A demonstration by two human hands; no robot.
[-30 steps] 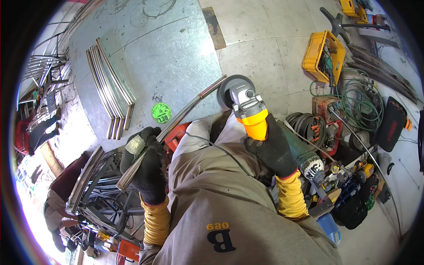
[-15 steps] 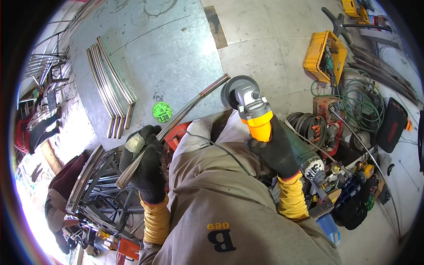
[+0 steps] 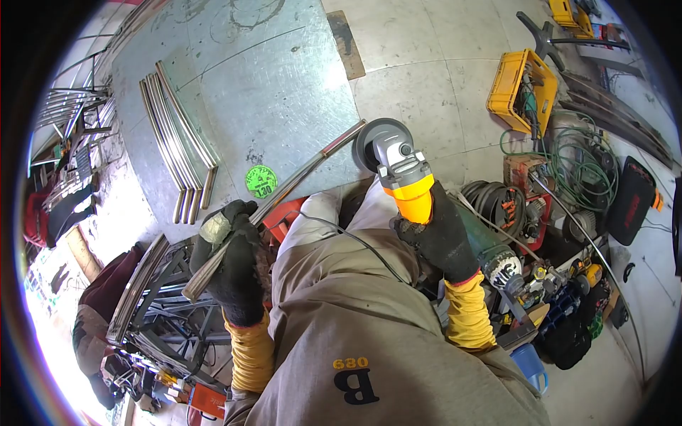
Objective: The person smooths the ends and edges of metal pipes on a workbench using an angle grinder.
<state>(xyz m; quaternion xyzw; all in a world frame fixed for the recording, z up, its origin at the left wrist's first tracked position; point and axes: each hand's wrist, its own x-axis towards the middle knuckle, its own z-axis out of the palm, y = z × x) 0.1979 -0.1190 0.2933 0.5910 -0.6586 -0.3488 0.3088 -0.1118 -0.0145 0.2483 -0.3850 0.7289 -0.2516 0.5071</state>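
Note:
My left hand (image 3: 231,266), in a dark glove with a worn pale patch, is closed around a long metal tube (image 3: 302,172). The tube slants up and right over the edge of the metal sheet (image 3: 284,92). In my gloved right hand (image 3: 440,241) is an angle grinder (image 3: 405,177) with a yellow-orange body, gripped by its rear part. Its round disc (image 3: 382,144) sits right at the tube's far end. Left of the tube, a green round sticker (image 3: 261,182) marks the sheet.
Several bent metal tubes (image 3: 177,142) lie on the sheet at left. A metal frame (image 3: 170,323) stands by my left arm, with a person (image 3: 99,319) beyond it. At right are a yellow crate (image 3: 506,92), a green gas cylinder (image 3: 486,245), hoses (image 3: 586,170) and tools.
The grinder and my right hand have shifted slightly left and up. My left hand and the tube have moved a little left; the grip on both is unchanged.

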